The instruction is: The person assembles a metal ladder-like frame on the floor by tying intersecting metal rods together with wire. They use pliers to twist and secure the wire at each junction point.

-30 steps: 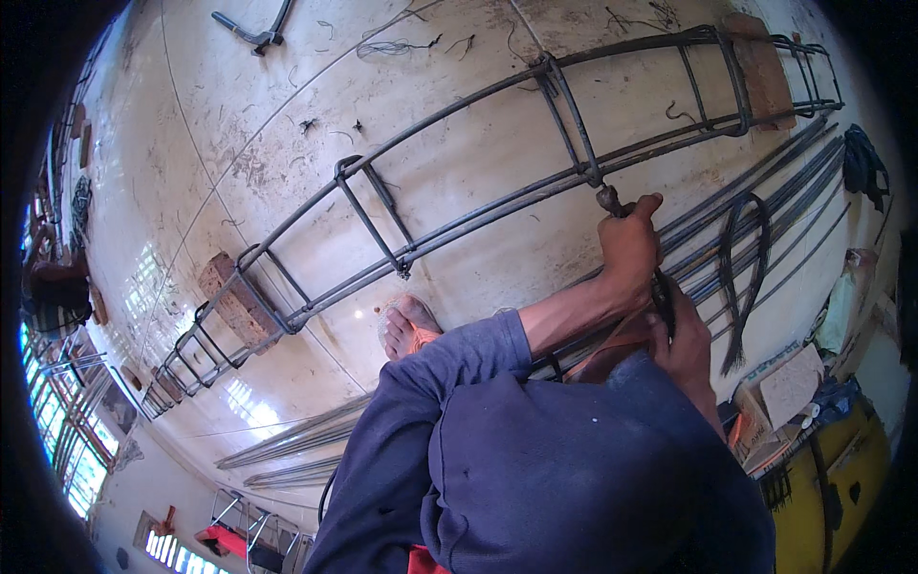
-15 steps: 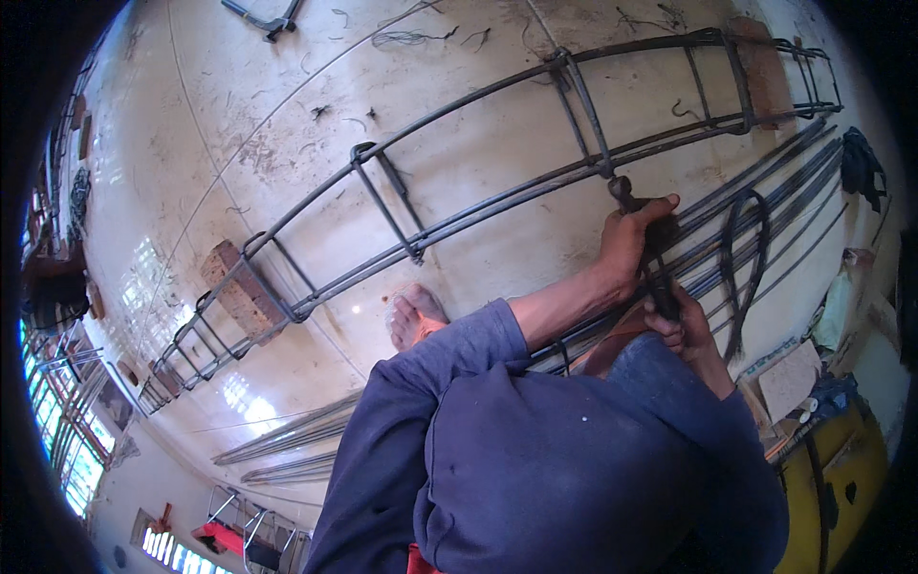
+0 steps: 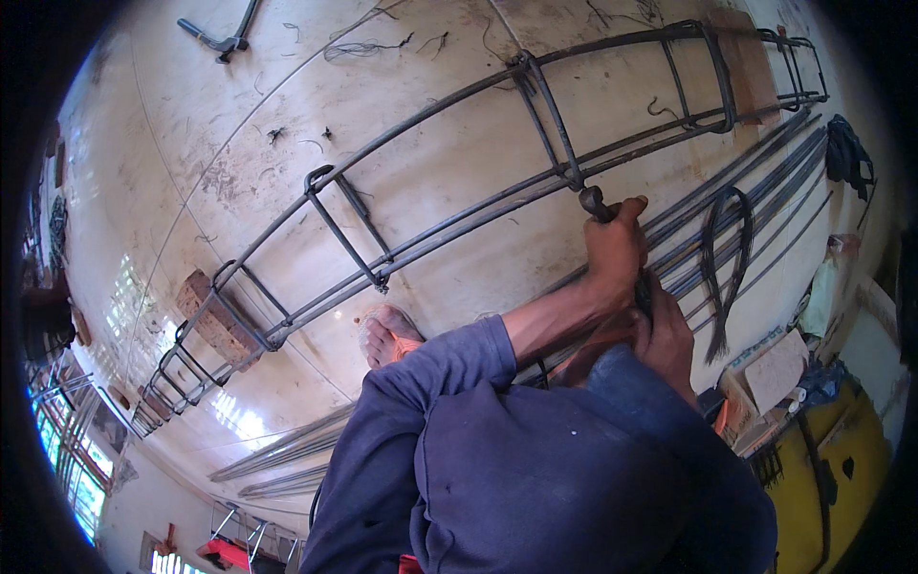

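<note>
A long rebar cage [image 3: 478,222] of bars and rectangular stirrups runs across the floor in front of me. My left hand [image 3: 617,239] is closed around a dark metal tool with a rounded head, which looks like pincers [image 3: 595,203]. The tool's head sits at the lower corner of a stirrup, by the cage's near bars. Whether its jaws grip anything there is too small to tell. Just below, my right hand [image 3: 666,335] is closed on the tool's handle end, which my fingers mostly hide.
Loose steel bars [image 3: 765,196] lie at the right, with a looped bundle of tie wire [image 3: 712,258] across them. Bricks [image 3: 212,311] prop the cage. A hammer-like tool [image 3: 229,43] and wire scraps [image 3: 359,48] are on the floor beyond. My bare foot [image 3: 387,335] is beside the cage.
My hands have drawn closer together on the tool, and its handle now shows less. The whole view has shifted slightly, moving the cage left in the picture.
</note>
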Tool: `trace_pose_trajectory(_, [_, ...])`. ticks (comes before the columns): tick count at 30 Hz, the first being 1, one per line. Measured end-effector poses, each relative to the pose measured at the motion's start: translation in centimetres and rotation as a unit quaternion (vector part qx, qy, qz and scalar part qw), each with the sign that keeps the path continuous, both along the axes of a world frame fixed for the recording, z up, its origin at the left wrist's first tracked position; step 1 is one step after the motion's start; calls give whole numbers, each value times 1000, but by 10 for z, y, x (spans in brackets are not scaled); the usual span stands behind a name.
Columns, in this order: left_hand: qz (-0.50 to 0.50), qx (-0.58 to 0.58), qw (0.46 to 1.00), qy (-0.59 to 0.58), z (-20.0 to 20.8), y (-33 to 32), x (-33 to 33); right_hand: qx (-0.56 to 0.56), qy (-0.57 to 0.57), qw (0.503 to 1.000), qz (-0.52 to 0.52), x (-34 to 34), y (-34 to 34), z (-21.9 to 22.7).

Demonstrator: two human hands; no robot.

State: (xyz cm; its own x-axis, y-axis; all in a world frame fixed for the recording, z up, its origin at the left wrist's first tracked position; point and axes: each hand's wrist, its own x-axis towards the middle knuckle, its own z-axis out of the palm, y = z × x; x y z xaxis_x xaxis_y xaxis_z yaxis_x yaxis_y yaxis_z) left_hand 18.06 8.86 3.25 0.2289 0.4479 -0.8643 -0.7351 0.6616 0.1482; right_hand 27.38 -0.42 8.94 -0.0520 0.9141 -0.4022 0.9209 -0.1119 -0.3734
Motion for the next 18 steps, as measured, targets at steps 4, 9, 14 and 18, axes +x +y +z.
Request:
trace_pose_trajectory(4, [-22,-13,999,33,-3,0,-1,39,-8,999,-9,-7,-8,-13])
trace_pose_trajectory(9, [-142,57,976,153,10,-2,-19,-141,114,980,-80,47,-49,-54])
trace_pose_trajectory(14, [0,11,998,-56,-6,-9,-16,-506,611,408,-452,41,-4,-33])
trace_pose_trajectory(18, [-41,13,997,-62,1,-2,-24,-439,537,595,-405,28,8,-19])
